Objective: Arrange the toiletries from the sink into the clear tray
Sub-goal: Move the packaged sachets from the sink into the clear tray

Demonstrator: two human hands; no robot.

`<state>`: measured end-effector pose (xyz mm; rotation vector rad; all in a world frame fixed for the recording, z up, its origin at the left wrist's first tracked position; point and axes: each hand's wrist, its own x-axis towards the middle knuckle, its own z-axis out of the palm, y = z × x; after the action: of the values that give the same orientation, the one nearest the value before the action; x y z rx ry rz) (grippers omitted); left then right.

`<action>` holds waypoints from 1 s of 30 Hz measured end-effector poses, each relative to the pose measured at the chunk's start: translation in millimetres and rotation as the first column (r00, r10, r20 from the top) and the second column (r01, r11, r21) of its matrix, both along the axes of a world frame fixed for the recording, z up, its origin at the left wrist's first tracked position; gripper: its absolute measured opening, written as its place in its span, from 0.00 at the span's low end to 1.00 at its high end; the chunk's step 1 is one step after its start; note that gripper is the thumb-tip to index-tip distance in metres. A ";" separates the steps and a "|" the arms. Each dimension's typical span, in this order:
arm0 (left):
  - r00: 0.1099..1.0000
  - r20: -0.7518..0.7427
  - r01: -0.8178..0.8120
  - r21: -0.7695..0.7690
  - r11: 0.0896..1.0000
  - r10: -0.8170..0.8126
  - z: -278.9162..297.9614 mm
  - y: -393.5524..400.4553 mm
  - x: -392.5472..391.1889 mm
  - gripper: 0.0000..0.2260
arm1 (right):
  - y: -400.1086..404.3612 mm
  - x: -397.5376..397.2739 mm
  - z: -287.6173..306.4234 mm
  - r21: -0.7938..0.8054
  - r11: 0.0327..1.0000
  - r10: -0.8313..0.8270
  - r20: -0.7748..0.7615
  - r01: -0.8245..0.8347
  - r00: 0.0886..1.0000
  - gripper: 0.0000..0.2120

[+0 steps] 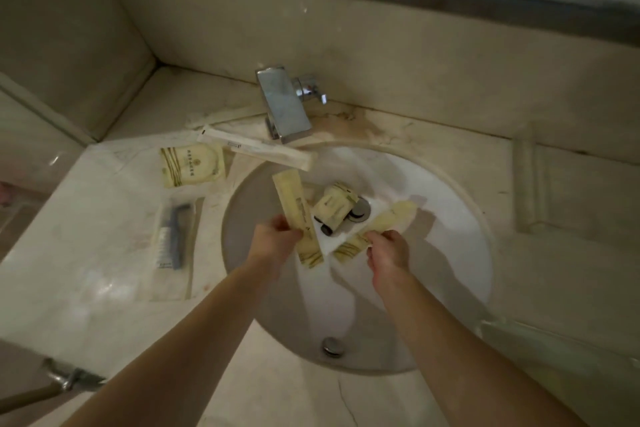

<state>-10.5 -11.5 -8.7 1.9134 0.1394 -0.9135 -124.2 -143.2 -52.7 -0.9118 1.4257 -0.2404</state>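
Left hand (pixel 277 234): closed around a long cream sachet (pixel 298 218), gripped near its lower third; the sachet stands tilted, its upper end leaning toward the tap, held above the basin.
Right hand (pixel 388 250): fingers pinched on the near end of a second cream sachet (pixel 377 229); this packet lies slanted in the bowl, its far end pointing up and right, past the drain.
Sink (pixel 450 253): white oval bowl set into a pale marble counter (pixel 86 253); an overflow hole shows at the near wall.
Small bottle (pixel 334 208): cream label, dark cap, lying on its side in the bowl, touching the drain (pixel 360 210) and between the two held sachets.
White sheet: a flat pale piece lies under the bottle and the right-hand sachet; what it is cannot be told.
Tap (pixel 284 104): square chrome spout at the back of the sink, lever on its right.
Long white packet (pixel 256 151): lies on the counter at the base of the tap, its right end reaching the sink rim.
Square cream pouch (pixel 192 165): flat on the counter, left of the sink, just beside the long white packet.
Clear tray (pixel 173 246): on the counter left of the sink, near the pouch; its edges are faint.
Comb (pixel 178 236): dark, in a wrapper, lying lengthwise in the tray.
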 end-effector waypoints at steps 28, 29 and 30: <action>0.902 -0.033 0.331 -0.587 0.739 -0.430 147.0 -98.5 -185.3 0.25 | -50.5 -245.3 165.5 0.026 0.955 -0.266 0.508 0.294 0.819 0.10; 0.904 -0.067 0.303 -0.596 0.744 -0.422 147.6 -102.0 -190.6 0.23 | -50.8 -250.2 165.1 0.015 0.951 -0.274 0.509 0.310 0.816 0.10; 0.907 -0.093 0.281 -0.592 0.756 -0.410 148.1 -105.3 -195.7 0.20 | -50.5 -254.7 165.2 0.008 0.946 -0.284 0.505 0.325 0.815 0.10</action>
<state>-206.1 -116.8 139.5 1.2872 -0.3482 -1.2528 -378.9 -193.7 112.5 -0.6125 1.0675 -0.7302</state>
